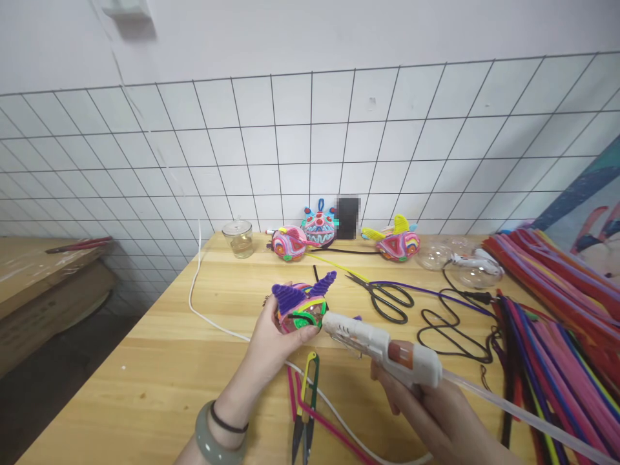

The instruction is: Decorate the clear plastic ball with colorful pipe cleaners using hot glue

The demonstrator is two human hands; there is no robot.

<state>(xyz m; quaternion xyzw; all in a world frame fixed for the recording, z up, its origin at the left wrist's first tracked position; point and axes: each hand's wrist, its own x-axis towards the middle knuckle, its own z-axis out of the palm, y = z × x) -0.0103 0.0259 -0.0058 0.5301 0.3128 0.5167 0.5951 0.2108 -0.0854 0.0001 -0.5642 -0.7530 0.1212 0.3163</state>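
Head view: left hand (271, 339) cups multicoloured pipe-cleaner figure (303, 302) with purple horns, lifted just above wooden table (159, 361). Right hand (431, 413) grips white glue gun (382, 349), nozzle touching figure's right side. Small yellow-handled snips (306, 413) lie on table between wrists, beside pink pipe cleaners. Black scissors (387, 298) sit behind gun. Three finished figures (320, 236) line up near wire grid wall, glass jar (238, 237) to their left. Pipe-cleaner bundles (557, 303) fill right edge.

A blurred dark patch (347, 218) masks something at the wall, while the glue stick (527, 416) and pipe cleaners (566, 361) run off frame.
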